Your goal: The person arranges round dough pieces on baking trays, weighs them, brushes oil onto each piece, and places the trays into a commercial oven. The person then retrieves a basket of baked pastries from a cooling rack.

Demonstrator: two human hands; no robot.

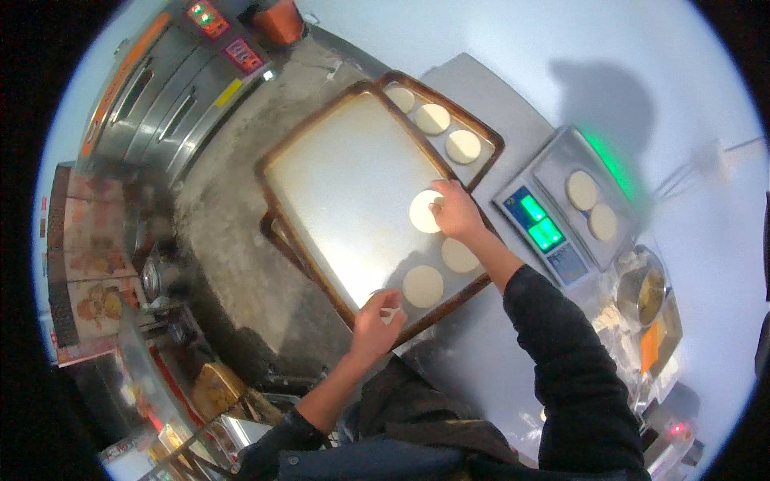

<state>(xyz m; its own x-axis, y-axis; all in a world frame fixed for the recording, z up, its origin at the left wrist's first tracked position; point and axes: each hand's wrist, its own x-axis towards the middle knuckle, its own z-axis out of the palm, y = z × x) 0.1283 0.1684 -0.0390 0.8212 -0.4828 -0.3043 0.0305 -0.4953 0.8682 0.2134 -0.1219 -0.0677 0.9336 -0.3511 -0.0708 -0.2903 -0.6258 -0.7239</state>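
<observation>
A large metal baking tray (337, 184) with a browned rim lies in front of me. Near its right side, my right hand (459, 215) pinches the edge of a flat, pale dough round (425, 212). Two more rounds rest on the tray: one (459, 255) below my right wrist, the other (423, 286) between my hands. At the tray's near left corner, my left hand (375, 325) has curled fingers around a pale piece that looks like another dough round, mostly hidden by the hand.
Behind lies a second tray (485, 172) with several dough rounds. To the right, a digital scale (553, 228) carries two rounds (592, 204). A metal bowl (642, 295) stands at the far right. At the left are a deck oven (160, 104) and an illustrated box (100, 272).
</observation>
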